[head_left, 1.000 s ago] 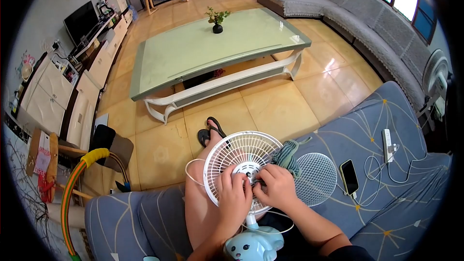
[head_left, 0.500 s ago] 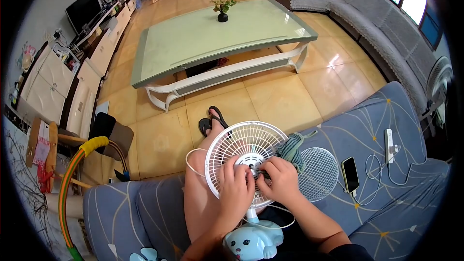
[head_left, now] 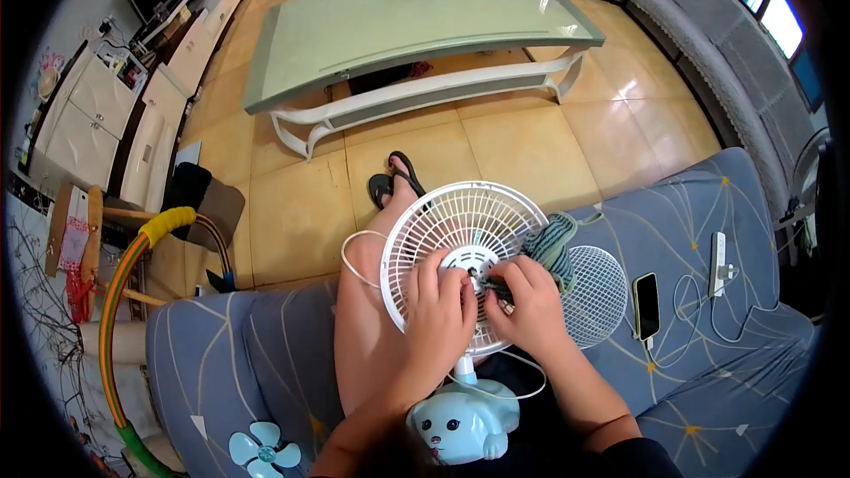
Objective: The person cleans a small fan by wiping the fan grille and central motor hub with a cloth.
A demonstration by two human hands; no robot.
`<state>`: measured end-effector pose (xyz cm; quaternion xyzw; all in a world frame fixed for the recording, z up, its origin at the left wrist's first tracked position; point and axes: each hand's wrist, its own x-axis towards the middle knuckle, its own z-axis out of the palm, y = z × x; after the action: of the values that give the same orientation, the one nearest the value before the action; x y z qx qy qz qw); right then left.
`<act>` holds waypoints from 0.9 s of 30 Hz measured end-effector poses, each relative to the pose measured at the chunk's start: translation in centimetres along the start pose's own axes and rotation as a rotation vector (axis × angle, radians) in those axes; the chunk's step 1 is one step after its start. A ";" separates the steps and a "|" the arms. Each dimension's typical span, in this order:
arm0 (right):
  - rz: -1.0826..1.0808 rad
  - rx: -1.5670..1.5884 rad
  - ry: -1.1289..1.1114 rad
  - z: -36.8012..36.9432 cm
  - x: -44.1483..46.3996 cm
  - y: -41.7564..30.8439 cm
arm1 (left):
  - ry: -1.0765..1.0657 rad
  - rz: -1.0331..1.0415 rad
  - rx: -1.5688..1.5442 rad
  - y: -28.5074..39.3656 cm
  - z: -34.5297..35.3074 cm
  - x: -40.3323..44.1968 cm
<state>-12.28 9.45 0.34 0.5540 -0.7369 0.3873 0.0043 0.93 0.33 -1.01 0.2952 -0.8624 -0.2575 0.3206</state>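
Note:
On my lap stands a small fan with a white rear grille (head_left: 414, 228) and a light blue dog-shaped base (head_left: 467, 425). My left hand (head_left: 440, 305) lies over the left of the hub, its thumb and fingertips closed near the centre; what they pinch is hidden. In my right hand (head_left: 527, 303) is part of a green and dark striped cloth (head_left: 551, 252), pressed against the hub's centre. The rest of the cloth hangs over the grille's right edge. The round white front grille (head_left: 595, 296) lies beside it on the sofa.
Light blue fan blades (head_left: 266, 451) lie on the sofa (head_left: 292, 363) at left. A phone (head_left: 647, 305) and a power strip (head_left: 718, 261) with cables lie at right. A glass-topped table (head_left: 398, 31) stands ahead; a striped hoop (head_left: 119, 336) is at the left.
The view has tilted down, bringing the fan blades fully into sight. Both hands stay at the fan's hub, with small finger shifts; the cloth's dark end now shows between my right fingers.

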 end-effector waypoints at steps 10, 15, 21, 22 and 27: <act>-0.006 0.071 -0.141 -1.2 0.1 0.2 | 0.009 -0.001 -0.012 -0.2 0.1 -0.1; -0.014 0.081 -0.145 -1.4 0.2 0.4 | 0.000 -0.022 -0.018 -0.1 0.0 -0.1; 0.113 0.046 -0.040 -0.5 0.4 0.2 | 0.000 -0.006 -0.006 0.1 0.0 0.2; 0.117 0.037 -0.026 -0.3 0.4 0.3 | 0.002 -0.006 -0.009 0.0 0.0 0.2; 0.027 -0.005 -0.065 -0.4 0.4 0.2 | 0.008 -0.019 -0.029 -0.1 0.0 0.1</act>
<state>-12.80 9.40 0.67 0.5562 -0.7451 0.3672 -0.0232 0.88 0.17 -1.05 0.2995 -0.8545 -0.2719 0.3259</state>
